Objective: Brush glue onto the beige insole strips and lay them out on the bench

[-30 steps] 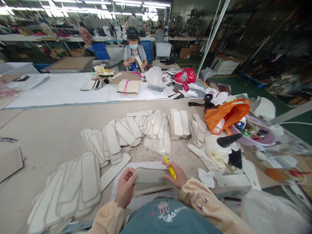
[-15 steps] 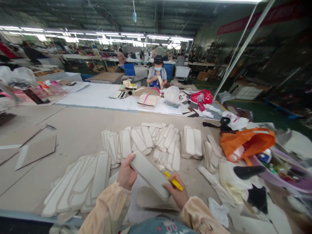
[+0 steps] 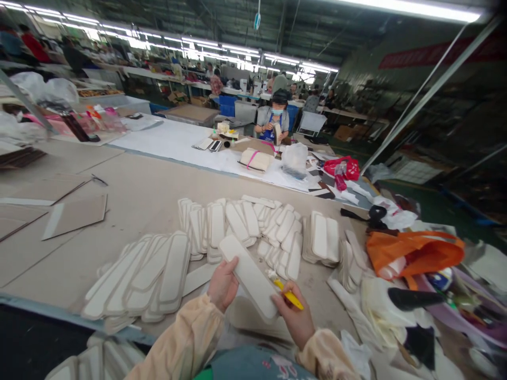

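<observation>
A long, off-white padded panel with rounded corners (image 3: 251, 277) is held slantwise between my two hands. My left hand (image 3: 224, 282) grips it near its upper left edge, thumb on the face. My right hand (image 3: 296, 315) pinches its lower right end and also keeps a small yellow-handled tool (image 3: 292, 298) between the fingers. The tool's tip is pale and too small to make out. Beneath the held panel lies a stack of similar panels (image 3: 247, 319), partly hidden by it. Fanned piles of panels (image 3: 137, 279) lie to the left, with further piles (image 3: 285, 229) beyond my hands.
An orange bag (image 3: 415, 250), a purple basin (image 3: 471, 306) and fabric scraps crowd the right side. Flat brown boards (image 3: 77, 216) lie at left. Across the white-covered table (image 3: 178, 142) a co-worker (image 3: 273, 124) handles a similar piece. More panels (image 3: 99, 361) sit below the table's front edge.
The camera view has tilted and shifted left. My left hand has slid a little down the panel's edge, and the panel's face shows lighter. Both hands keep their hold.
</observation>
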`<control>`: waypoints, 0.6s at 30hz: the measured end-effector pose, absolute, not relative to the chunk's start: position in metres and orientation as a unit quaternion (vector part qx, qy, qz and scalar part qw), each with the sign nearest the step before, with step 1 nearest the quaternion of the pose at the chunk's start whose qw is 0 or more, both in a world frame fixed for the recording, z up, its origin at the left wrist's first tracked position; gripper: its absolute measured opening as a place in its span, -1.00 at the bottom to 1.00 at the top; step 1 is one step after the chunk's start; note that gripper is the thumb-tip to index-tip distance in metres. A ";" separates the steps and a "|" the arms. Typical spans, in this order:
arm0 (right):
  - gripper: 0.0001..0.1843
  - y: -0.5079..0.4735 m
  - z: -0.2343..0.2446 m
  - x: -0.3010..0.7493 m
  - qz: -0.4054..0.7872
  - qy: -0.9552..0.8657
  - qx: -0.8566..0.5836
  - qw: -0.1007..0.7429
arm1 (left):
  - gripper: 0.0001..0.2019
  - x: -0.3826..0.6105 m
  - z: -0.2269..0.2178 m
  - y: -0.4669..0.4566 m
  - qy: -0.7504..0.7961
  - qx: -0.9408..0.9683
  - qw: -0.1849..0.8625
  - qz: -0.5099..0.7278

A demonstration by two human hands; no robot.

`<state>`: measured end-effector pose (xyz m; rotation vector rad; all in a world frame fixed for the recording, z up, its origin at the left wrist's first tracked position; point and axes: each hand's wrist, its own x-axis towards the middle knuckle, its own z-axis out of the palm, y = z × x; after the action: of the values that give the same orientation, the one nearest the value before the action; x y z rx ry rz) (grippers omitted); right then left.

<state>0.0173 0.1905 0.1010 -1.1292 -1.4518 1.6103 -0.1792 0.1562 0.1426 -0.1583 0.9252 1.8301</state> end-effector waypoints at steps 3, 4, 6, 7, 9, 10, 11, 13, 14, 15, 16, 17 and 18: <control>-0.64 0.184 0.106 0.012 0.622 -0.556 -0.435 0.339 | -0.85 -0.185 0.143 0.154 0.376 -0.062 0.523 0.763; -0.64 0.182 0.109 0.009 0.621 -0.555 -0.436 0.341 | -0.85 -0.186 0.142 0.153 0.374 -0.061 0.526 0.762; -0.64 0.178 0.112 0.005 0.613 -0.552 -0.443 0.351 | -0.86 -0.189 0.141 0.152 0.371 -0.062 0.533 0.758; -0.64 0.175 0.113 0.003 0.607 -0.551 -0.448 0.356 | -0.86 -0.191 0.140 0.152 0.370 -0.063 0.538 0.755; -0.64 0.171 0.113 -0.001 0.597 -0.551 -0.457 0.361 | -0.85 -0.195 0.138 0.152 0.365 -0.066 0.546 0.751; -0.64 0.169 0.112 -0.002 0.595 -0.551 -0.461 0.361 | -0.85 -0.198 0.138 0.152 0.363 -0.069 0.550 0.749; -0.64 0.167 0.111 -0.003 0.595 -0.551 -0.463 0.359 | -0.84 -0.200 0.138 0.151 0.360 -0.071 0.553 0.748; -0.63 0.165 0.108 -0.004 0.598 -0.549 -0.465 0.354 | -0.83 -0.203 0.138 0.151 0.353 -0.074 0.558 0.747; -0.62 0.165 0.107 -0.005 0.600 -0.550 -0.464 0.349 | -0.83 -0.203 0.139 0.150 0.349 -0.073 0.560 0.748; -0.62 0.165 0.107 -0.004 0.603 -0.553 -0.462 0.343 | -0.82 -0.203 0.140 0.150 0.345 -0.072 0.560 0.749; -0.62 0.165 0.107 -0.004 0.605 -0.557 -0.459 0.337 | -0.82 -0.203 0.141 0.149 0.342 -0.069 0.560 0.752; -0.62 0.166 0.108 -0.003 0.606 -0.560 -0.455 0.334 | -0.81 -0.201 0.143 0.148 0.339 -0.065 0.558 0.755; -0.62 0.166 0.110 -0.001 0.607 -0.564 -0.451 0.333 | -0.81 -0.199 0.145 0.147 0.337 -0.062 0.555 0.758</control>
<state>-0.0011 0.1664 0.1098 -1.1784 -1.4726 1.5851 -0.1988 0.1469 0.1451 -0.1462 0.7959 1.7903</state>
